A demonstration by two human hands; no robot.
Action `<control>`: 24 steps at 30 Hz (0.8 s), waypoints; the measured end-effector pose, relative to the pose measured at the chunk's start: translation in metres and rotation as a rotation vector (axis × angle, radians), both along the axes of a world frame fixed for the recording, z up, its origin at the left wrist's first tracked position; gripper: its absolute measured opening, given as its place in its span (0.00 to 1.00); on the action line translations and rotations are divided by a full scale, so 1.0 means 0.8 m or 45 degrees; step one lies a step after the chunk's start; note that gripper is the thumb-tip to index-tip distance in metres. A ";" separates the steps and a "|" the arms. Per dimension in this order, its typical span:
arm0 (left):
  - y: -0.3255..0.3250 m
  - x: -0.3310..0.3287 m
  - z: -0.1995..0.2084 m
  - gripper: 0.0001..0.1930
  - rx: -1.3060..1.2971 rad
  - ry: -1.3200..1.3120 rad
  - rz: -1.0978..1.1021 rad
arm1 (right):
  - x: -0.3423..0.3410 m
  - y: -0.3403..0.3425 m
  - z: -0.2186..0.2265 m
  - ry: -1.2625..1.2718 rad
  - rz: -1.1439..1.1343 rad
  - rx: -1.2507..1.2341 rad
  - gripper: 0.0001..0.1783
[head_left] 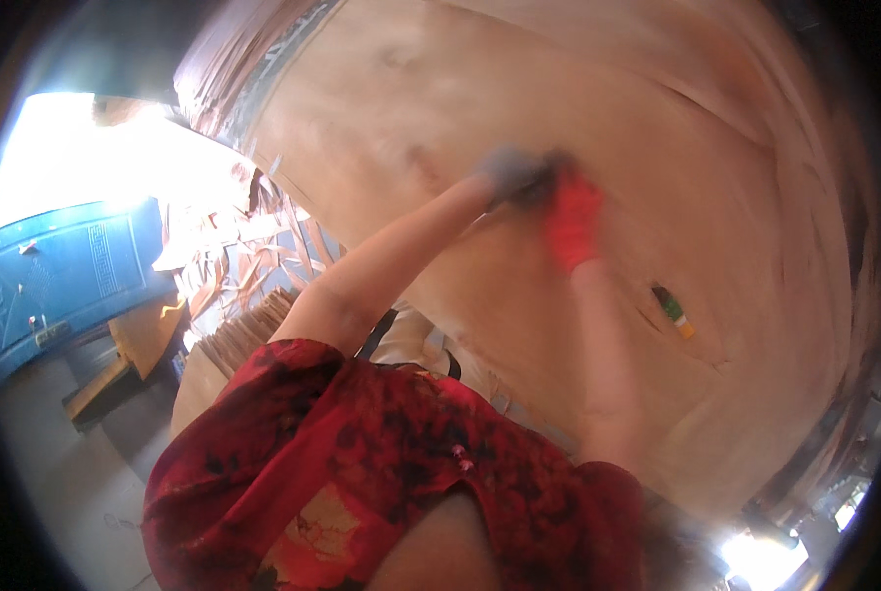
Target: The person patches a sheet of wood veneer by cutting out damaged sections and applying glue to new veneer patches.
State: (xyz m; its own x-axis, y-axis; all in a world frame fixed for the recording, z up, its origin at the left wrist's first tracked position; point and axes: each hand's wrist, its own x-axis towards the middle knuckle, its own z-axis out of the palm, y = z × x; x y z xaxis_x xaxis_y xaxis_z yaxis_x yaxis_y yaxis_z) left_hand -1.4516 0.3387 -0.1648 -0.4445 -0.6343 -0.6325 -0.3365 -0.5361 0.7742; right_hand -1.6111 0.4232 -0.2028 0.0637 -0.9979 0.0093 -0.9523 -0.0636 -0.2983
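One tan sheet [490,295], blue panel [71,256], grey floor [51,473]

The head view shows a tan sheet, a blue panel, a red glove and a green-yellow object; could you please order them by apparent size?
Largest to smallest:
Tan sheet
Blue panel
Red glove, blurred
Green-yellow object

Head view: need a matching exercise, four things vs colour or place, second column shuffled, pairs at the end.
Column 1
1. Left hand
2. Right hand
3. Small slim object
4. Panel

Column 2
A. Partly green, yellow at one end, lying on the tan sheet
B. Blue, at the far left of the view
C. Gloved in red
D. Gloved in grey

Pairs: 1-D, 2-C, 3-A, 4-B
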 end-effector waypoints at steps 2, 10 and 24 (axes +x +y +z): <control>0.006 0.013 -0.004 0.18 -0.017 -0.016 0.035 | -0.007 -0.004 -0.003 0.015 0.130 -0.023 0.33; 0.080 0.083 -0.009 0.18 0.129 0.159 0.171 | -0.007 0.002 0.051 0.258 0.453 0.070 0.31; 0.190 -0.067 0.078 0.13 0.164 0.183 -0.458 | -0.166 0.198 0.100 -0.588 -0.443 -0.545 0.26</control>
State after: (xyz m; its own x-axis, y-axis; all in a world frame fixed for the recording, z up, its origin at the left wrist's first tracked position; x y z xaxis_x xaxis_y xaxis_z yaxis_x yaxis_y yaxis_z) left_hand -1.5055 0.4906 -0.1025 -0.7133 -0.3421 -0.6117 -0.4135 -0.4994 0.7613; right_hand -1.7436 0.5818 -0.1229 -0.3620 -0.8624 0.3539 -0.7215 0.0188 -0.6922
